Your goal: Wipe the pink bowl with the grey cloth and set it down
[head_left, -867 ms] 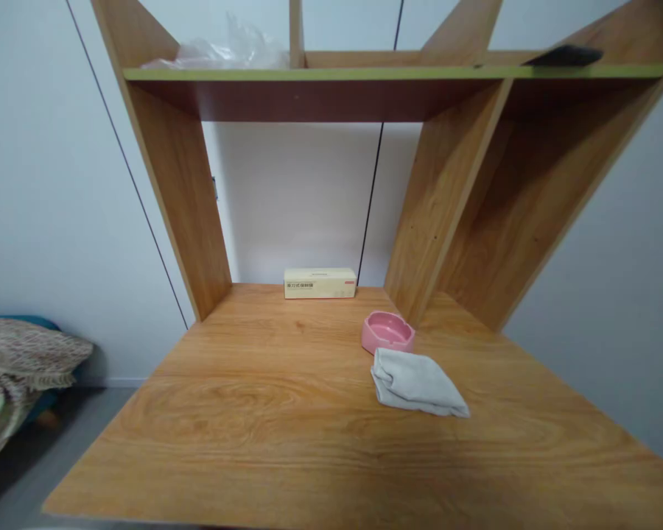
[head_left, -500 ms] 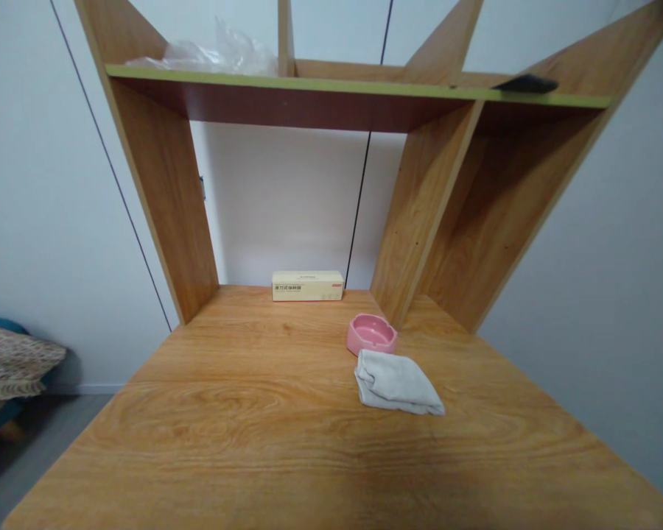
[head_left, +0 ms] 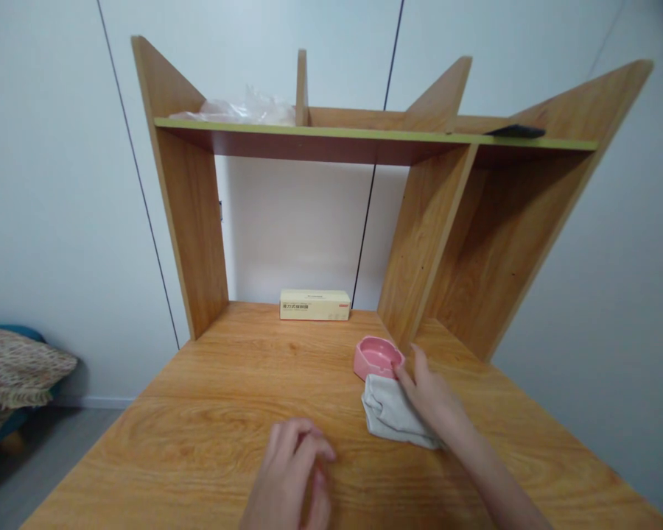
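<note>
A pink ashtray (head_left: 380,356) with notches in its rim sits on the wooden desk, and a folded light grey cloth (head_left: 392,412) lies right in front of it. My right hand (head_left: 432,394) reaches over the cloth to the ashtray's right side, fingers apart. One fingertip is at the rim; whether it touches is unclear. Part of the cloth is hidden beneath this hand and forearm. My left hand (head_left: 292,471) hovers low over the desk's front, left of the cloth, its fingers loosely bent and nothing in them.
A long cream box (head_left: 314,305) stands at the back of the desk (head_left: 215,419). Upright boards carry a shelf (head_left: 365,135) above, with clear plastic (head_left: 248,107) and a dark flat thing (head_left: 516,132) on it. At far left is a woven throw (head_left: 16,368).
Both my hands have come into view from below, the right one reaching to the ashtray and cloth. The view has tilted up, so the whole scene sits lower.
</note>
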A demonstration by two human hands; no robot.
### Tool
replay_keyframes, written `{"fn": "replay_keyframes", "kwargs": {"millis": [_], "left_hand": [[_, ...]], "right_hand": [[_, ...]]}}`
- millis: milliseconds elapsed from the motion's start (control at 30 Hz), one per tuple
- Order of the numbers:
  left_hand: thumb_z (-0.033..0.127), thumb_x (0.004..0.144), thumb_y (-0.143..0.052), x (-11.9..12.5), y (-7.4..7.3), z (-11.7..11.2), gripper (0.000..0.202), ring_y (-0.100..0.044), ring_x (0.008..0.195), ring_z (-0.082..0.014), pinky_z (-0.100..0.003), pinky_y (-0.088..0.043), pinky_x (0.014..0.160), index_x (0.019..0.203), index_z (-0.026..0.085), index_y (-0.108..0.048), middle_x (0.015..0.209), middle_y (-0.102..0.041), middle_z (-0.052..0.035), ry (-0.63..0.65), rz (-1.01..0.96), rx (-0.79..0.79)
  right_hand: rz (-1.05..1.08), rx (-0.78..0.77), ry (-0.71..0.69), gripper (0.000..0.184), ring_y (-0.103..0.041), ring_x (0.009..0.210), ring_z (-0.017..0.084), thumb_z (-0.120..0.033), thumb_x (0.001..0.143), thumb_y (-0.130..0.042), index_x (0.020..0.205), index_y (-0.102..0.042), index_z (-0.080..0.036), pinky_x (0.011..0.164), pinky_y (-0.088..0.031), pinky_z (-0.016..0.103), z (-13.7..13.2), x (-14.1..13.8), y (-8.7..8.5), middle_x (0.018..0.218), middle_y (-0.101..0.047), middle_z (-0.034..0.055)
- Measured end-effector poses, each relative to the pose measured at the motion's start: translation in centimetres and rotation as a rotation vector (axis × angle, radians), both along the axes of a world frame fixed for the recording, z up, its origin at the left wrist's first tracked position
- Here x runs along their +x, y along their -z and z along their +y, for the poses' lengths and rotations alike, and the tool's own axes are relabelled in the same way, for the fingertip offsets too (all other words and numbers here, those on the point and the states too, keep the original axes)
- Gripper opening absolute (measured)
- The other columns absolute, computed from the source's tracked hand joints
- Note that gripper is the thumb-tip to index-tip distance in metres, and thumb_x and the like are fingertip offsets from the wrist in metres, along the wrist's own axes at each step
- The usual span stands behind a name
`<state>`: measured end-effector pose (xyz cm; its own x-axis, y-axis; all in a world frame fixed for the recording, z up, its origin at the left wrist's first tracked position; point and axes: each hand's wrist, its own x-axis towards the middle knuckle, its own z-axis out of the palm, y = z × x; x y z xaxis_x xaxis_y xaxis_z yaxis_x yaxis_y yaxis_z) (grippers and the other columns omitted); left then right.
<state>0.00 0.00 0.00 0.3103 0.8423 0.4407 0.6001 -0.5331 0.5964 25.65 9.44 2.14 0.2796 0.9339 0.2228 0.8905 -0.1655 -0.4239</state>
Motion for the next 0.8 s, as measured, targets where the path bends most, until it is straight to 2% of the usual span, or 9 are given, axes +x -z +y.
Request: {"fn": "replay_keyframes", "kwargs": {"millis": [67, 133, 233, 333, 467, 500, 600, 700, 800], "left_hand": [[0.01, 0.076, -0.039, 0.9, -1.2, 2.6, 0.026, -0.053, 0.092, -0.0202, -0.036, -0.045, 0.083, 0.087, 0.023, -0.059, 0.095, -0.059, -0.0063, 0.004, 0.009, -0.036], [0.009, 0.074, -0.039, 1.5, -1.7, 5.6, 0.025, -0.053, 0.094, -0.0199, -0.035, -0.042, 0.086, 0.085, 0.02, -0.058, 0.095, -0.059, -0.0066, -0.021, 0.046, -0.071], [0.015, 0.077, -0.041, 1.5, -1.0, 9.7, 0.019, -0.055, 0.093, -0.0199, -0.033, -0.041, 0.087, 0.084, 0.018, -0.058, 0.093, -0.061, -0.007, -0.083, 0.065, -0.134], [0.023, 0.081, -0.043, 1.2, 0.2, 12.4, 0.016, -0.058, 0.09, -0.019, -0.031, -0.043, 0.085, 0.085, 0.018, -0.058, 0.091, -0.064, -0.0074, -0.083, -0.042, -0.221], [0.035, 0.084, -0.046, 1.0, 0.9, 13.9, 0.029, -0.059, 0.097, -0.0192, -0.028, -0.044, 0.087, 0.1, 0.014, -0.058, 0.105, -0.064, -0.0105, -0.112, -0.269, -0.304], [0.039, 0.084, -0.046, 0.9, 0.9, 14.1, 0.035, -0.062, 0.091, -0.0186, -0.027, -0.047, 0.082, 0.106, 0.014, -0.056, 0.112, -0.062, -0.0117, -0.122, -0.319, -0.352], [0.048, 0.086, -0.04, 0.5, 1.0, 14.5, 0.05, -0.062, 0.056, -0.0112, -0.025, -0.048, 0.053, 0.122, 0.013, -0.045, 0.128, -0.051, -0.0166, -0.129, -0.432, -0.54], [0.051, 0.087, -0.037, 0.0, 1.0, 15.0, 0.058, -0.058, 0.044, -0.0076, -0.021, -0.038, 0.037, 0.131, 0.014, -0.035, 0.126, -0.052, -0.0189, -0.13, -0.501, -0.653], [0.044, 0.087, -0.042, -0.4, 0.9, 15.5, 0.055, -0.057, 0.041, -0.0069, -0.018, -0.033, 0.032, 0.133, 0.015, -0.032, 0.117, -0.059, -0.0167, -0.13, -0.498, -0.694]], "right_hand": [[-0.049, -0.092, 0.057, 0.057, -0.063, 0.087, 0.032, -0.042, 0.09, -0.032, 0.132, -0.036, -0.004, 0.073, -0.043, 0.04, 2.0, 0.9, 0.2, 0.093, -0.065, 0.0219], [-0.043, -0.131, 0.03, 0.047, -0.063, 0.09, 0.03, -0.037, 0.09, -0.032, 0.118, -0.051, -0.003, 0.074, -0.043, 0.035, 3.7, 1.6, 0.7, 0.094, -0.066, 0.0226], [0.001, -0.132, -0.047, 0.031, -0.064, 0.09, 0.024, -0.022, 0.087, -0.035, 0.093, -0.063, -0.01, 0.072, -0.042, 0.027, 5.5, 2.0, 1.9, 0.094, -0.067, 0.0176], [0.012, -0.071, -0.062, 0.029, -0.064, 0.083, 0.022, -0.021, 0.085, -0.037, 0.083, -0.064, -0.012, 0.066, -0.04, 0.025, 6.3, 1.1, 2.6, 0.089, -0.069, 0.0148], [0.048, -0.051, -0.129, 0.029, -0.063, 0.076, 0.02, -0.021, 0.086, -0.036, 0.081, -0.064, -0.012, 0.062, -0.038, 0.024, 6.6, -1.6, 2.5, 0.081, -0.069, 0.0132], [0.066, -0.049, -0.156, 0.029, -0.063, 0.076, 0.02, -0.02, 0.085, -0.036, 0.081, -0.063, -0.012, 0.062, -0.038, 0.024, 6.7, -2.4, 2.4, 0.081, -0.069, 0.0127], [0.116, -0.037, -0.217, 0.026, -0.063, 0.079, 0.019, -0.019, 0.084, -0.038, 0.082, -0.063, -0.013, 0.065, -0.038, 0.024, 6.8, -4.9, 2.2, 0.083, -0.069, 0.0118], [0.151, -0.055, -0.287, 0.026, -0.063, 0.084, 0.02, -0.018, 0.083, -0.038, 0.084, -0.064, -0.013, 0.07, -0.04, 0.024, 6.9, -7.4, 2.1, 0.088, -0.069, 0.0118], [0.203, -0.057, -0.357, 0.03, -0.063, 0.091, 0.02, -0.018, 0.084, -0.036, 0.096, -0.064, -0.014, 0.075, -0.041, 0.025, 6.8, -9.4, 1.9, 0.092, -0.069, 0.0111]]}}
